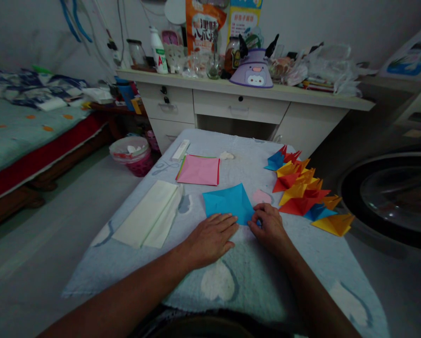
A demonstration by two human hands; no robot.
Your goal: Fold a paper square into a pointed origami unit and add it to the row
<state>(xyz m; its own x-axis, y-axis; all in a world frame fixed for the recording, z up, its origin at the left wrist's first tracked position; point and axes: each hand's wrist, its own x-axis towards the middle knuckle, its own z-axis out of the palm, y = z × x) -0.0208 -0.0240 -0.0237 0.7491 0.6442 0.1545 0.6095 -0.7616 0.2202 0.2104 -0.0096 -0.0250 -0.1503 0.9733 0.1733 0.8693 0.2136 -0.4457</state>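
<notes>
A blue sheet of origami paper (227, 199) lies on the cloth-covered table in front of me, with crease lines across it. My left hand (213, 237) rests flat on its lower left edge, fingers stretched out. At the sheet's lower right corner, my right hand (268, 225) pinches the paper between thumb and fingertips. Beyond the sheet sits a stack of square papers (198, 170), pink on top. To the right stand several folded paper cranes (302, 190) in red, yellow, orange and blue, packed in rows.
Left of the blue sheet lies a folded pale paper (145, 216). A small white box (181, 150) is near the far left table edge. Behind stands a white desk (238, 101) crowded with jars and bags. A washing machine (393, 188) is on the right, a pink bin (133, 157) on the left.
</notes>
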